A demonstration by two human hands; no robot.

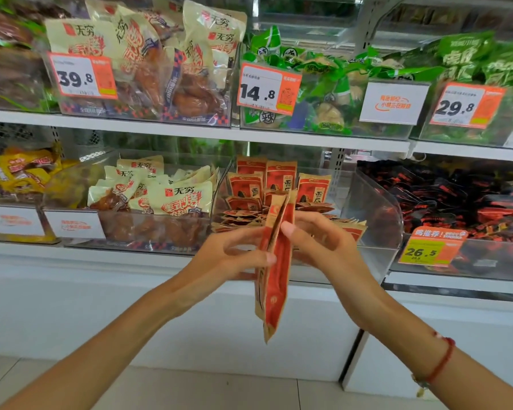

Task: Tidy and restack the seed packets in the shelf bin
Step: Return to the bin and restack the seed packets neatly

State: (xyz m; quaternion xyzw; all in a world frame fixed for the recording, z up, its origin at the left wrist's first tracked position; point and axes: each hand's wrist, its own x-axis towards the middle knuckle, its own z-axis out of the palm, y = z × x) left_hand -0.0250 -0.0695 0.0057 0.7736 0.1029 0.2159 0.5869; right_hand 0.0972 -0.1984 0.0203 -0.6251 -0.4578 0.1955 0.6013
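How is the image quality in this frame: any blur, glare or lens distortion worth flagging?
Head view: wide-angle bowing of the shelf edge; soft, blurred corners, worst top left; pale reflections on the clear bin wall; even store lighting, no hard shadows. Centre is sharp: both hands, left hand and right hand, hold the seed packets edge-on.

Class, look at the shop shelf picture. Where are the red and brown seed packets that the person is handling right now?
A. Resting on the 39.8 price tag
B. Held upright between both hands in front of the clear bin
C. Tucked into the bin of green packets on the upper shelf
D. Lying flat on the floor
B: the held seed packets stand edge-on between the left hand and right hand, in front of the clear bin.
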